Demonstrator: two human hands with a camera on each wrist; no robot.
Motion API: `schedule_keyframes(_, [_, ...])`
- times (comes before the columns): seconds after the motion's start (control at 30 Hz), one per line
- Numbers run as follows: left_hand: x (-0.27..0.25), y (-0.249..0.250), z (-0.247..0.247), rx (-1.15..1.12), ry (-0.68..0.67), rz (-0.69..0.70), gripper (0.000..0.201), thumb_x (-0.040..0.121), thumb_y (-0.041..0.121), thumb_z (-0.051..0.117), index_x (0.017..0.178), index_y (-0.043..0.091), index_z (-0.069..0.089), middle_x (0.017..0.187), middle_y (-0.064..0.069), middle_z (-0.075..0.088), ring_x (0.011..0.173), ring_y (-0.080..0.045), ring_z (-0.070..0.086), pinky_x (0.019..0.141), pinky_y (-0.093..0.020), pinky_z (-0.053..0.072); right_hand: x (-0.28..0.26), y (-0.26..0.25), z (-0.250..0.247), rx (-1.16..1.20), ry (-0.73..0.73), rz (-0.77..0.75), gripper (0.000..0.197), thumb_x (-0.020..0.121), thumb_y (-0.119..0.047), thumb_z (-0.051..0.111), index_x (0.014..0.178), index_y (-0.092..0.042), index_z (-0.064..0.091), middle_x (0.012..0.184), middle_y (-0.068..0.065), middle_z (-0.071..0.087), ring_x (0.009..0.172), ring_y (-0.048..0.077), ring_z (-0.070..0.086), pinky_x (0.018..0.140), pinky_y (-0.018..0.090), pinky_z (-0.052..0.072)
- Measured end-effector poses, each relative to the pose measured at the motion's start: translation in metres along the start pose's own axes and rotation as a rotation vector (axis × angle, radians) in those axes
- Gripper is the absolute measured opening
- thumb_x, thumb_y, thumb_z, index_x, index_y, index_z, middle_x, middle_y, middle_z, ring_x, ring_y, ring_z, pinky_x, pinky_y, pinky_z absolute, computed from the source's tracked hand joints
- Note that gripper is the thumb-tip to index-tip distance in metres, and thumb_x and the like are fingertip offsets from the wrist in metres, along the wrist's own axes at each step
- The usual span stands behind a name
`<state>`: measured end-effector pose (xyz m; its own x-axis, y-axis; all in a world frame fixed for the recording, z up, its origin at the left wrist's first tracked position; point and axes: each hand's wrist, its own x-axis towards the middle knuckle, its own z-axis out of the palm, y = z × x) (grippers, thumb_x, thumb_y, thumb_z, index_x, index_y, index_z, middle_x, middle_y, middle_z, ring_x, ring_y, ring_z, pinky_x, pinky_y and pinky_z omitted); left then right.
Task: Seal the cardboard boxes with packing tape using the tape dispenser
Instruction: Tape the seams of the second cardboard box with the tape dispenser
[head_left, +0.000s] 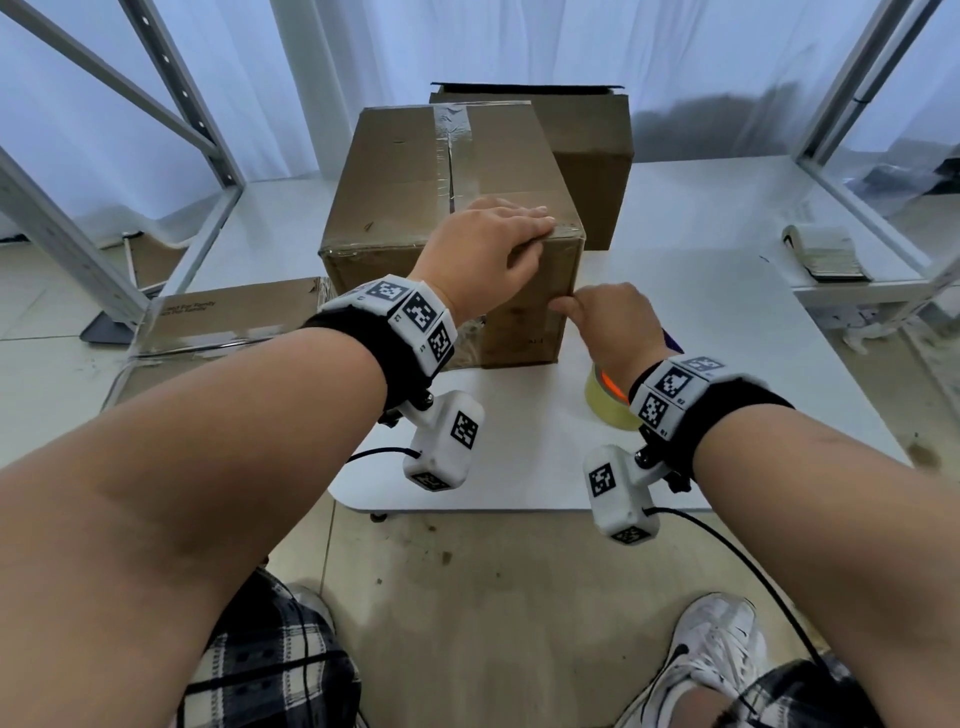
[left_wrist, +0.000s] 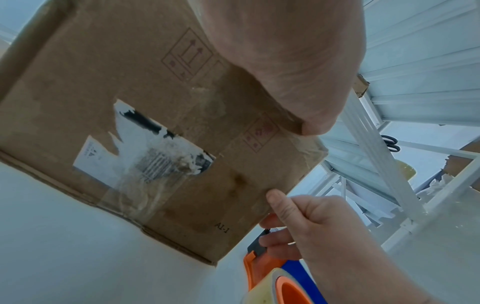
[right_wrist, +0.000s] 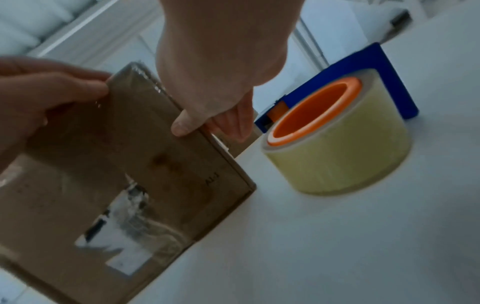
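Note:
A brown cardboard box (head_left: 447, 171) stands on the white table (head_left: 727, 338), with clear tape along its top seam. My left hand (head_left: 530, 236) lies on the box's near right top corner, fingers flat on top and thumb down the front face. My right hand (head_left: 576, 306) pinches the box's right front vertical edge, thumb on the front face (right_wrist: 182, 127) and fingers curled round onto the side. The tape dispenser (head_left: 605, 395), blue and orange with a clear roll, stands on the table under my right wrist, and neither hand holds it (right_wrist: 337, 148).
A second, open-topped box (head_left: 587, 140) stands right behind the first. Flattened cardboard (head_left: 234, 312) lies at the table's left edge. A worn tape roll (head_left: 826, 254) sits on the right shelf. Metal rack frames (head_left: 171, 78) flank both sides. Scissors (left_wrist: 391, 143) hang on the right rack.

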<state>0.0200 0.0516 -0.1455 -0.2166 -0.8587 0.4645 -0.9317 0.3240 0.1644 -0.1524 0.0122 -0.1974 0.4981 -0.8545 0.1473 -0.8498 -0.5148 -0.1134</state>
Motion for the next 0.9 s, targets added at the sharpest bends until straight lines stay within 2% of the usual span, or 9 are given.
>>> schedule_keyframes(0.1, [0.001, 0.000, -0.002, 0.025, -0.023, -0.008, 0.037, 0.096, 0.027, 0.047, 0.131, 0.022, 0.057, 0.135, 0.006, 0.056, 0.127, -0.015, 0.047, 0.107, -0.026, 0.031, 0.005, -0.002, -0.009, 0.000, -0.086, 0.056, 0.045, 0.100, -0.043, 0.038, 0.074, -0.010, 0.053, 0.073, 0.005, 0.051, 0.073, 0.025, 0.051, 0.066, 0.033, 0.038])
schedule_keyframes(0.17, [0.001, 0.002, -0.003, 0.034, -0.031, -0.014, 0.037, 0.097, 0.027, 0.046, 0.132, 0.022, 0.056, 0.136, 0.006, 0.055, 0.128, -0.015, 0.046, 0.107, -0.026, 0.031, 0.012, -0.002, -0.014, 0.016, -0.128, 0.056, 0.048, 0.099, -0.047, 0.039, 0.063, -0.015, 0.041, 0.068, 0.001, 0.045, 0.072, 0.023, 0.051, 0.066, 0.033, 0.037])
schedule_keyframes(0.37, [0.000, 0.003, -0.011, 0.051, -0.104, 0.002, 0.037, 0.100, 0.024, 0.044, 0.136, 0.019, 0.052, 0.140, 0.002, 0.051, 0.132, -0.016, 0.043, 0.109, -0.023, 0.024, 0.015, -0.002, -0.017, 0.048, -0.186, 0.016, 0.032, 0.090, -0.040, 0.062, 0.088, -0.008, 0.061, 0.080, 0.004, 0.052, 0.081, 0.025, 0.057, 0.070, 0.033, 0.044])
schedule_keyframes(0.57, [-0.006, 0.000, -0.012, 0.064, -0.137, -0.088, 0.037, 0.101, 0.028, 0.042, 0.137, 0.027, 0.049, 0.143, 0.001, 0.048, 0.134, -0.024, 0.037, 0.113, -0.044, 0.025, 0.017, -0.007, -0.060, 0.154, 0.104, -0.055, 0.039, 0.084, -0.049, 0.065, 0.071, -0.013, 0.061, 0.061, -0.002, 0.050, 0.066, 0.019, 0.054, 0.065, 0.030, 0.042])
schedule_keyframes(0.67, [-0.006, 0.002, -0.014, 0.089, -0.163, -0.079, 0.039, 0.101, 0.027, 0.042, 0.139, 0.026, 0.046, 0.144, -0.001, 0.046, 0.134, -0.025, 0.037, 0.113, -0.042, 0.025, 0.018, -0.005, -0.073, 0.169, 0.200, -0.071, 0.040, 0.084, -0.051, 0.063, 0.087, -0.012, 0.067, 0.075, 0.002, 0.062, 0.072, 0.019, 0.057, 0.068, 0.032, 0.047])
schedule_keyframes(0.73, [-0.005, 0.000, -0.018, 0.109, -0.184, -0.049, 0.041, 0.101, 0.026, 0.043, 0.141, 0.023, 0.044, 0.145, 0.000, 0.045, 0.134, -0.023, 0.038, 0.112, -0.037, 0.026, 0.019, -0.006, -0.071, 0.250, 0.225, -0.096, 0.046, 0.085, -0.044, 0.066, 0.122, -0.017, 0.058, 0.105, 0.008, 0.067, 0.093, 0.023, 0.062, 0.083, 0.038, 0.051])
schedule_keyframes(0.77, [-0.005, -0.003, -0.020, 0.098, -0.193, -0.049, 0.042, 0.100, 0.026, 0.044, 0.141, 0.021, 0.044, 0.145, -0.001, 0.045, 0.134, -0.022, 0.038, 0.111, -0.035, 0.027, 0.020, -0.007, -0.068, 0.292, 0.194, -0.117, 0.056, 0.087, -0.038, 0.066, 0.136, -0.020, 0.048, 0.122, 0.009, 0.062, 0.107, 0.024, 0.059, 0.093, 0.038, 0.049])
schedule_keyframes(0.83, [-0.006, -0.013, -0.027, 0.048, -0.205, -0.067, 0.044, 0.099, 0.030, 0.047, 0.141, 0.017, 0.045, 0.145, -0.002, 0.045, 0.132, -0.020, 0.041, 0.110, -0.032, 0.029, 0.018, -0.011, -0.056, 0.305, 0.080, -0.146, 0.066, 0.090, -0.031, 0.064, 0.148, -0.025, 0.032, 0.144, 0.011, 0.045, 0.129, 0.026, 0.046, 0.105, 0.037, 0.038])
schedule_keyframes(0.9, [-0.011, -0.025, -0.034, 0.036, -0.216, -0.088, 0.048, 0.097, 0.038, 0.049, 0.141, 0.019, 0.045, 0.146, -0.001, 0.044, 0.132, -0.020, 0.041, 0.109, -0.033, 0.030, 0.012, -0.015, -0.040, 0.344, 0.013, -0.133, 0.070, 0.091, -0.025, 0.062, 0.150, -0.030, 0.025, 0.148, 0.012, 0.039, 0.131, 0.027, 0.043, 0.107, 0.037, 0.037])
